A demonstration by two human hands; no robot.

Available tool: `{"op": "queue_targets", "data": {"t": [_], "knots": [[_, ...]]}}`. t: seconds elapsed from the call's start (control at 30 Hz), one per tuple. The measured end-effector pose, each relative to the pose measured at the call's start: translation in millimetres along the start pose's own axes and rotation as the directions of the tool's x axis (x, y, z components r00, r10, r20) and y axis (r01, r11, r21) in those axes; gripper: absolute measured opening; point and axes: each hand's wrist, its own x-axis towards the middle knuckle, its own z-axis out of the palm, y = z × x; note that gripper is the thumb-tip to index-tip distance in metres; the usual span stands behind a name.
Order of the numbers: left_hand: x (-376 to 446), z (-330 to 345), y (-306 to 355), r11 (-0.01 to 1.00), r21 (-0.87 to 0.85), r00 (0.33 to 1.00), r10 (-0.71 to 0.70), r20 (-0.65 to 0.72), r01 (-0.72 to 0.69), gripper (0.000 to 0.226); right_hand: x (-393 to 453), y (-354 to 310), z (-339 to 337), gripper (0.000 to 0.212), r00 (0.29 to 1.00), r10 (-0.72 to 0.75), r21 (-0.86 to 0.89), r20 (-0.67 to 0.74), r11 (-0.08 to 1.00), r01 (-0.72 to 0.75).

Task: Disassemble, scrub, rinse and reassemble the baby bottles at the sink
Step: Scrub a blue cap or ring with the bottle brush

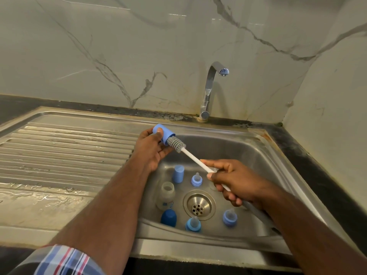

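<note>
- At the bottom left of the frame a checked sleeve (65, 261) in blue, red and white covers the left upper arm.
- Along the lower edge of the sink (278, 155), three pieces stand in a row: a dark blue cap (168, 217) at left, a blue ring with teat (193, 224) in the middle, and another ring with teat (230, 217) at right.
- The drain (199, 205) sits in the centre of the basin floor, ringed by the parts.
- Left of the drain a clear bottle (165, 195) stands open-mouthed, with no top on it.
- Above it in the frame are a light blue cap (178, 173) and, beside it, a third ring with teat (196, 180).
- The right hand (236, 183), right of centre, is curled around the white handle of the bottle brush (188, 155).
- The left hand (151, 149), centre of the frame, grips a light blue cover (162, 133) over the basin's left rim; the grey bristles enter its open end.
- The hands are apart, joined only by the brush.
- A wet ribbed drainboard (65, 147) fills the left.
- A chrome tap (210, 90) rises at upper centre against the marble wall (119, 46).
</note>
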Motion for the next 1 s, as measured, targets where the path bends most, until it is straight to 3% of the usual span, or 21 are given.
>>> {"op": "queue_targets", "data": {"t": [0.17, 0.37, 0.53, 0.67, 0.73, 0.83, 1.0], "knots": [[-1.9, 1.6, -2.2, 0.998, 0.041, 0.998, -0.056, 0.017, 0.055, 0.025, 4.1, 4.7, 1.2, 0.044, 0.965, -0.148, -0.099, -0.218, 0.987, 0.129], [-5.4, 7.2, 0.5, 0.995, -0.01, 0.985, -0.099, 0.142, 0.102, 0.023, 20.7, 6.9, 12.7, 0.047, 0.945, -0.23, -0.294, -0.234, 0.943, 0.157], [-15.6, 13.9, -2.1, 0.991, 0.067, 0.971, -0.128, 0.2, 0.117, 0.017, 22.6, 7.0, 7.9, 0.048, 0.921, -0.247, -0.368, -0.302, 0.921, 0.126], [-14.8, 11.7, -0.9, 0.994, 0.029, 0.979, -0.113, 0.167, 0.11, 0.031, 14.6, 5.2, 12.0, 0.048, 0.941, -0.245, -0.338, -0.232, 0.928, 0.158], [-15.0, 11.7, -0.3, 0.993, 0.01, 0.977, -0.115, 0.181, 0.115, 0.032, 19.4, 7.6, 11.1, 0.048, 0.933, -0.244, -0.343, -0.264, 0.928, 0.146], [-18.0, 14.5, -0.9, 0.994, 0.007, 0.973, -0.105, 0.208, 0.106, 0.027, 26.8, 9.3, 6.4, 0.049, 0.919, -0.222, -0.348, -0.327, 0.932, 0.102], [-19.0, 15.1, 0.4, 0.994, -0.03, 0.974, -0.101, 0.201, 0.109, 0.013, 17.2, 5.3, 9.3, 0.048, 0.927, -0.275, -0.358, -0.254, 0.917, 0.174]]}}
